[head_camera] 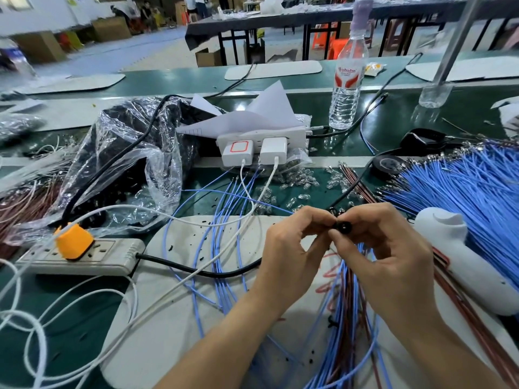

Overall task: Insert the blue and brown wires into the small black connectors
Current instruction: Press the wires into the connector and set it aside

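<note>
— What's on the head feed, biggest first?

— I see a workshop hall with long dark tables at the back, then the green bench (393,130) I'm looking down on. A white mat (174,318) lies at its near edge. The bare patch of mat left of the forearms is the only open room I can find.

— And the sides?

— The right is hemmed in by a fanned blue wire bundle (463,192) and a white handheld device (460,259) just beside the right forearm. On the left there's a crumpled clear plastic bag (126,153) with dark parts inside. Nearer me is a grey power strip (84,256) carrying one orange plug (73,241), and its black cable (196,272) runs across the mat to the left wrist. Behind sits a white power strip (261,134) with two white chargers (238,152). One water bottle (348,80) stands beyond it, and one black tape roll (387,164) lies by the bundle.

— Loose wires?

— A sheaf of loose blue wires (224,220) crosses the mat, too tangled for me to count. Brown wires (356,181) lie behind the hands among scattered small clear parts (303,175).

— The hands?

— They're together, above the mat's far edge. The left hand (292,248) and right hand (387,248) meet fingertip to fingertip, both pinching one small black connector (340,226). Hanging wires (348,290), blue and brown, trail from under the right hand toward me. I cannot tell whether a wire sits in the connector.
</note>
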`<state>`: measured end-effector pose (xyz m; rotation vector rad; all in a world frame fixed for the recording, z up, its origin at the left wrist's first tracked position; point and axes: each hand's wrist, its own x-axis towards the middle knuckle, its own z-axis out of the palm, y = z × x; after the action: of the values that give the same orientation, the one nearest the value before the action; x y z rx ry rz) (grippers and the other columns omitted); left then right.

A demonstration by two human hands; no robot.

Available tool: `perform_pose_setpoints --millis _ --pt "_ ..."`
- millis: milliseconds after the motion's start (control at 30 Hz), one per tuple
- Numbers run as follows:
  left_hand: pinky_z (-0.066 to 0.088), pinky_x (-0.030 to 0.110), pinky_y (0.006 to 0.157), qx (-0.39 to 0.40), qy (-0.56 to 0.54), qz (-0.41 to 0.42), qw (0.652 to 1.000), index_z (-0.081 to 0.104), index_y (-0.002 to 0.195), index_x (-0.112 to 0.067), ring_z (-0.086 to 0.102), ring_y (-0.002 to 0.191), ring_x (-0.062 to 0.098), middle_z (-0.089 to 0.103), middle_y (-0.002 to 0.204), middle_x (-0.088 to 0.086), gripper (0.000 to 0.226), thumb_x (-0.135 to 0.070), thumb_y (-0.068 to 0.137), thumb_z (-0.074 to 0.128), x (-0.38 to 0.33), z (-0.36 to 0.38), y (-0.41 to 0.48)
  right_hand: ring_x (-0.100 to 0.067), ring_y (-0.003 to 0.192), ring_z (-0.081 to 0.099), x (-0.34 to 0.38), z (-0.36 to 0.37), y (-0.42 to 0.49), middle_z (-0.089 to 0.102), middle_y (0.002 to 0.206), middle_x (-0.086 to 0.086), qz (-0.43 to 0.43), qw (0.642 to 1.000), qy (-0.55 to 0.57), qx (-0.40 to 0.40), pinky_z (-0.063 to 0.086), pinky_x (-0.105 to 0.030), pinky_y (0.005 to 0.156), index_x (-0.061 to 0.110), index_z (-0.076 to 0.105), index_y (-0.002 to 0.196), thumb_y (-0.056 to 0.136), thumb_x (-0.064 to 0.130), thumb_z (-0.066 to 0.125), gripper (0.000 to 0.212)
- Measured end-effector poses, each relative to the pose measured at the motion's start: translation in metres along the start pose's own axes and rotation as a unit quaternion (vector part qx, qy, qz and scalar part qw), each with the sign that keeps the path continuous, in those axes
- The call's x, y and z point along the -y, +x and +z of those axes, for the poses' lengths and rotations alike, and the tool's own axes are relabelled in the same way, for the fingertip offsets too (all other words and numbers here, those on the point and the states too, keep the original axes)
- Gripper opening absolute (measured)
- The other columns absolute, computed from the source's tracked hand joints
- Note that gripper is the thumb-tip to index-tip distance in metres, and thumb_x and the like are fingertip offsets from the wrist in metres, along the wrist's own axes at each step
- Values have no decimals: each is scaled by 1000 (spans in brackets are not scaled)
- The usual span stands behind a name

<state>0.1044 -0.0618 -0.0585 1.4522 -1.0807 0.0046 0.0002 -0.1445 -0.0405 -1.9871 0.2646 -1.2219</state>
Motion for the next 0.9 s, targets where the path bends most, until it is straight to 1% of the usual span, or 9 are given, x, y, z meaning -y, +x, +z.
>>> perform_pose_setpoints --millis 300,400,467,567,667,733,767,833,900 --pt "55 23 76 43 5 -22 999 65 93 0 66 79 11 65 83 -2 14 5 82 59 1 -1 4 -11 74 61 2 -2 -1 62 86 -4 -46 998 -30 -1 52 -25 66 3 65 87 79 6 71 11" --pt "54 21 74 39 11 -20 999 64 92 -3 66 76 7 65 81 -2 10 1 83 60 3 -3 6 -12 76 64 4 0 0 64 86 5 -5 1000 11 -17 54 -28 70 24 59 92 80 10 73 23" --pt "54 19 70 54 12 -4 998 60 95 -5 66 73 5 65 80 -4 10 0 87 61 3 -4 4 -9 74 64 6 1 -1 64 86 9 32 999 11 -28 53 -22 71 35 53 89 80 18 73 28" --pt "57 25 72 75 -29 -5 997 51 104 -15 68 74 6 63 84 -10 24 -3 87 63 1 -1 1 -7 73 62 5 -1 2 65 81 11 7 998 -62 -27 51 -21 69 27 57 85 82 27 74 17" --pt "57 26 66 24 -56 -27 998 52 101 -25 69 66 9 66 77 -13 18 -15 90 63 0 -1 2 -14 91 61 -5 -18 14 68 95 4 -25 990 -131 -48 46 -19 86 15 66 82 85 30 66 15" --pt "57 30 63 -3 -68 -25 997 54 102 -29 69 64 12 66 75 -10 13 -22 92 59 -1 -5 4 -29 113 52 -21 -36 25 67 111 -5 17 952 -299 -60 35 -35 102 11 70 77 84 31 65 21" --pt "57 32 63 -10 -76 -27 997 55 105 -29 69 64 14 66 76 -7 13 -23 93 56 -1 -6 5 -34 128 40 -28 -43 29 62 124 -8 74 916 -392 -34 25 -46 108 13 72 76 82 32 69 20" --pt "58 35 64 -16 -87 -34 996 56 109 -25 68 65 17 66 76 -2 16 -21 94 54 0 -7 5 -29 144 8 -37 -50 28 44 146 -1 208 833 -508 72 1 -62 111 26 74 80 79 40 73 14" --pt "58 39 63 -14 -80 -35 996 56 109 -21 68 65 17 67 76 0 15 -17 94 53 0 -6 4 -23 145 -8 -42 -50 25 32 153 7 252 783 -552 138 -9 -68 107 36 71 81 78 47 71 11"
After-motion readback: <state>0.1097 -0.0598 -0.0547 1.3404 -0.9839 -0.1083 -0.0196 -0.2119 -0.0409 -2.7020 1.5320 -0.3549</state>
